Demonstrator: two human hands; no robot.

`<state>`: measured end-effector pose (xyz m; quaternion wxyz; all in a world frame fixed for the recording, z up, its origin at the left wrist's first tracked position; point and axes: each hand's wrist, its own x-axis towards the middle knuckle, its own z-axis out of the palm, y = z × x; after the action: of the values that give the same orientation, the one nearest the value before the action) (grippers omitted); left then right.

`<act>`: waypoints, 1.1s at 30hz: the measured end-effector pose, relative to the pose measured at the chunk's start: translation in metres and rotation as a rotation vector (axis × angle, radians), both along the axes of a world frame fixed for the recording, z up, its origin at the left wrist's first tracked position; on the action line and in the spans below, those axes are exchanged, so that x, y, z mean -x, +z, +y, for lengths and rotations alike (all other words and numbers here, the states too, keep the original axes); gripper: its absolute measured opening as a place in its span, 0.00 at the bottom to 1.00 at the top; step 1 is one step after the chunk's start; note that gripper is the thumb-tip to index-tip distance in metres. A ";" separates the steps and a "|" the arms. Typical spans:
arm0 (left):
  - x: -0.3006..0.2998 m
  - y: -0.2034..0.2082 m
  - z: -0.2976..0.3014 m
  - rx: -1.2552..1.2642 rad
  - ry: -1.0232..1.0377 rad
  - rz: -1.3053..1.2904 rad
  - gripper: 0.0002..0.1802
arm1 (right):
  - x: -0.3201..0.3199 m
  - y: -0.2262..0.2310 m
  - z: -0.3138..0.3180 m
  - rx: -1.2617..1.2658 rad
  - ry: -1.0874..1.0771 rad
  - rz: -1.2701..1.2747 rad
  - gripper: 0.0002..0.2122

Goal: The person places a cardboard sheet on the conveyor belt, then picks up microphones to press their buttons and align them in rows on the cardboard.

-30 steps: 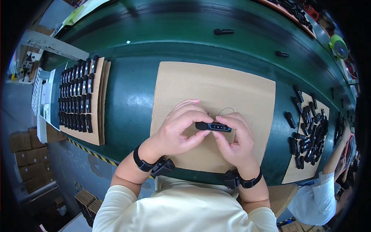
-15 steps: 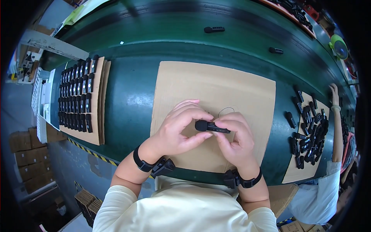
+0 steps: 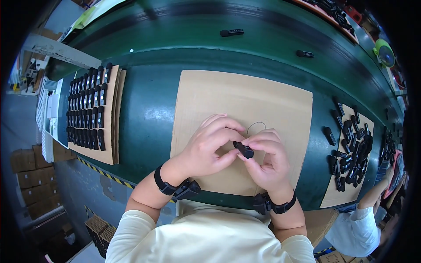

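A small black clip-on microphone (image 3: 244,150) is pinched between both hands above a sheet of cardboard (image 3: 210,87). My left hand (image 3: 209,142) has its fingers and thumb closed around the far-left end, which they partly hide. From the other side, my right hand (image 3: 268,160) grips the body with thumb and fingertips. The microphone points slantwise, its blunt end toward me. A thin drawn curve (image 3: 256,123) shows on the cardboard just beyond my fingers.
To the left, rows of black microphones (image 3: 87,115) lie on stacked cardboard. A loose heap of microphones (image 3: 351,151) covers cardboard at right. Beyond, a green belt (image 3: 184,33) carries two microphones, one (image 3: 231,33) farther left. A co-worker's arm (image 3: 372,193) is at far right.
The microphone has turned in my fingers, from lying crosswise to pointing its end toward me. Microphones on the belt have shifted left. The co-worker's arm has drawn back from the belt.
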<state>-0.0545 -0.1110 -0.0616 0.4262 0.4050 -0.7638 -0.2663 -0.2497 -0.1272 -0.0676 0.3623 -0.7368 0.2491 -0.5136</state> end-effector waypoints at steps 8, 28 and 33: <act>0.000 0.004 0.000 -0.061 0.049 -0.094 0.18 | 0.002 0.000 -0.004 0.018 -0.008 0.088 0.15; 0.007 -0.003 0.043 -0.086 0.390 -0.875 0.37 | -0.078 0.029 -0.069 0.235 -0.029 0.547 0.12; 0.010 -0.005 0.043 -0.073 0.396 -0.962 0.32 | -0.112 0.022 -0.094 0.405 0.031 0.651 0.12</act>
<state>-0.0644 -0.0682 -0.0671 0.0550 0.6330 -0.7721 0.0090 -0.1379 -0.2209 -0.0457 0.1191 -0.9218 0.2333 -0.2857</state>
